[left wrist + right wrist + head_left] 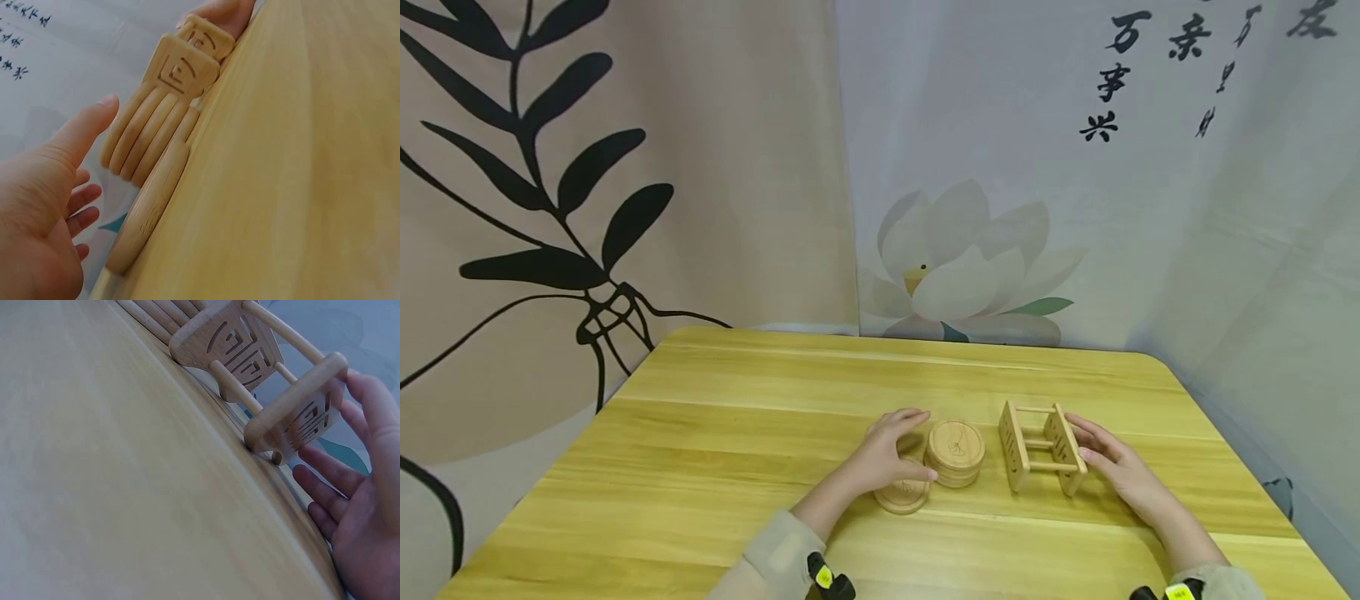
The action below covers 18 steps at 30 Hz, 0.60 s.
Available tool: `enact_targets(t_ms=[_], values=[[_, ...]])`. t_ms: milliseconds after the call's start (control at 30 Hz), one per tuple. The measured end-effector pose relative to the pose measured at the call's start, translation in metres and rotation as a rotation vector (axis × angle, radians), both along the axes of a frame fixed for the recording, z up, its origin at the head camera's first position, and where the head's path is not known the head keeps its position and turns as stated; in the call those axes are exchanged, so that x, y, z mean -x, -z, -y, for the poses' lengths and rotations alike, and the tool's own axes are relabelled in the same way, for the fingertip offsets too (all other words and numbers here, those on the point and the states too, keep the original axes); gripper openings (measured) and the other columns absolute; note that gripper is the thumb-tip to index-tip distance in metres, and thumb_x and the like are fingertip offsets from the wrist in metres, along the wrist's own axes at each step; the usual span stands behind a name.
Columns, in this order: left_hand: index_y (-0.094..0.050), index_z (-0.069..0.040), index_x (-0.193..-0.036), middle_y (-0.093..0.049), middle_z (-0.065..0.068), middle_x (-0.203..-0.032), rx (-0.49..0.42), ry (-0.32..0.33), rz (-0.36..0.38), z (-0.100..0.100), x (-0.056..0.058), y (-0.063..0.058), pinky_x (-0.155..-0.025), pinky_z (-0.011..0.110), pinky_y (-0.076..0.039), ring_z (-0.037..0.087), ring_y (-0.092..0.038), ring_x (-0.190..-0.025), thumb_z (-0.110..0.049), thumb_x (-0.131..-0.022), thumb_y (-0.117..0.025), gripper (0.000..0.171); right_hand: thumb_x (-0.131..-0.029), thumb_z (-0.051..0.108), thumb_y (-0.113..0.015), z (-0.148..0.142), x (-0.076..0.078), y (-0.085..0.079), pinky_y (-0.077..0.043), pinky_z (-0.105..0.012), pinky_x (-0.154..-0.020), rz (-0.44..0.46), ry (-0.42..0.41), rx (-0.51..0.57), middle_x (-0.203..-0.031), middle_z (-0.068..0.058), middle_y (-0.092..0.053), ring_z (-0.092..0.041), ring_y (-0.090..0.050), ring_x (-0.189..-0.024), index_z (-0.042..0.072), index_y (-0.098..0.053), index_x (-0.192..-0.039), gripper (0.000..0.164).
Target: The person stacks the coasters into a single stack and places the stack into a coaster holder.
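Observation:
A stack of round wooden coasters [957, 447], its top one engraved, stands mid-table. One loose coaster [901, 499] lies flat to its left. My left hand [883, 454] hovers over the loose coaster, fingers spread beside the stack; the left wrist view shows nothing in its grasp. Right of the stack stands a wooden coaster holder [1015, 446], with two carved end panels joined by rods. The fingers of my right hand [1116, 467] rest against the outer side of the holder's right panel. In the right wrist view, the thumb is at that panel's upper corner.
The wooden table [700, 467] has rounded far corners. Behind it hangs a curtain [760, 167] printed with a dark plant, a lotus and characters. Dark wrist straps [829, 577] with yellow labels sit on both sleeves.

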<state>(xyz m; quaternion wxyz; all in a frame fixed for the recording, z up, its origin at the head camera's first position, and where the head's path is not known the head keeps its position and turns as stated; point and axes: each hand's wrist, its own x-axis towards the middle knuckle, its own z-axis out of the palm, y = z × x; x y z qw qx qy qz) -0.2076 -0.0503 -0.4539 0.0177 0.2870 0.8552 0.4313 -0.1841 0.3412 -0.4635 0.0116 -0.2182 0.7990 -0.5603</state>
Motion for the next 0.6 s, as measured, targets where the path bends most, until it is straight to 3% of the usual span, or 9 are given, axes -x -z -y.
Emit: enact_targets(t_ms=[333,600], values=[[-0.042,-0.011,-0.145,-0.037,0.011,-0.148,-0.002,0.003,0.039,0.021,-0.007,0.004,-0.103,0.064,-0.021,0.038,-0.027,-0.134,-0.039,-0.071,-0.084,0.09,-0.103,0.007,-0.041,0.0,-0.001,0.0,-0.038,-0.014,-0.089,0.011,0.005,0.0,-0.131,0.016,-0.049,0.003,-0.048,-0.115,0.005,-0.028,-0.151,0.049],[-0.042,-0.014,-0.146,-0.036,0.008,-0.148,0.01,0.042,0.097,0.031,-0.016,0.002,-0.101,0.066,-0.023,0.038,-0.026,-0.134,-0.038,-0.072,-0.084,0.089,-0.103,0.008,-0.041,0.001,-0.001,-0.001,-0.038,-0.015,-0.089,0.014,0.02,-0.016,-0.138,-0.01,-0.047,0.002,-0.048,-0.115,0.005,-0.028,-0.151,0.049]])
